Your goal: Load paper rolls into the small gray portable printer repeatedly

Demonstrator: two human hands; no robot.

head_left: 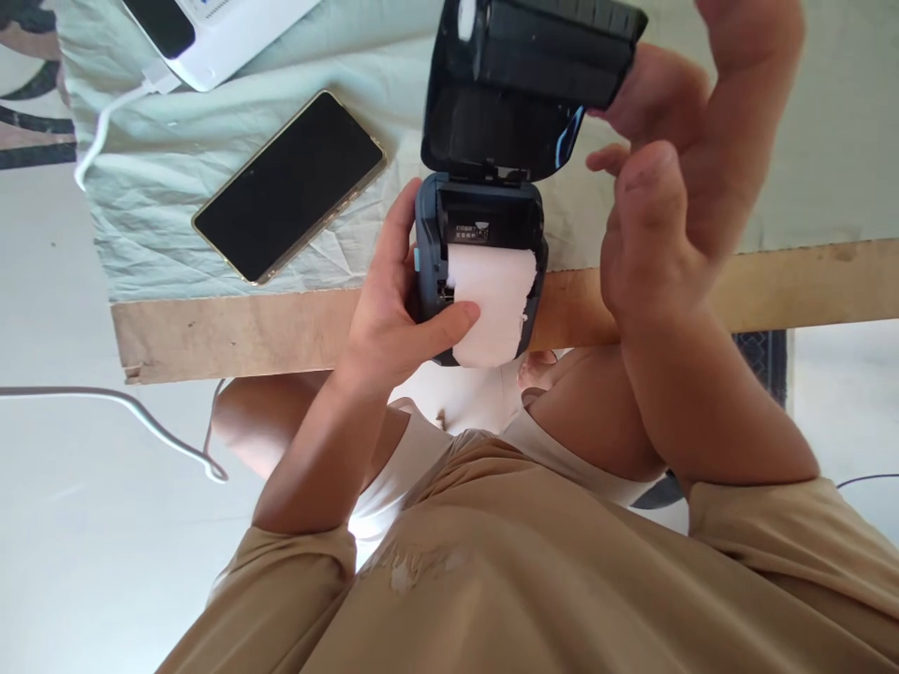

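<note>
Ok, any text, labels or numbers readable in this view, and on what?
Label inside the printer: small light print, too blurred to read.
White device at the top: faint blue marks, unreadable.
Phone: screen dark, no text.
Paper roll: blank.
Nothing else carries writing.

A home: cloth-covered wooden table (231,332), phone (289,185) lying on it.

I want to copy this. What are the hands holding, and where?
The left hand grips the small printer by its side, thumb on the paper roll. The right hand touches its open lid.
</note>
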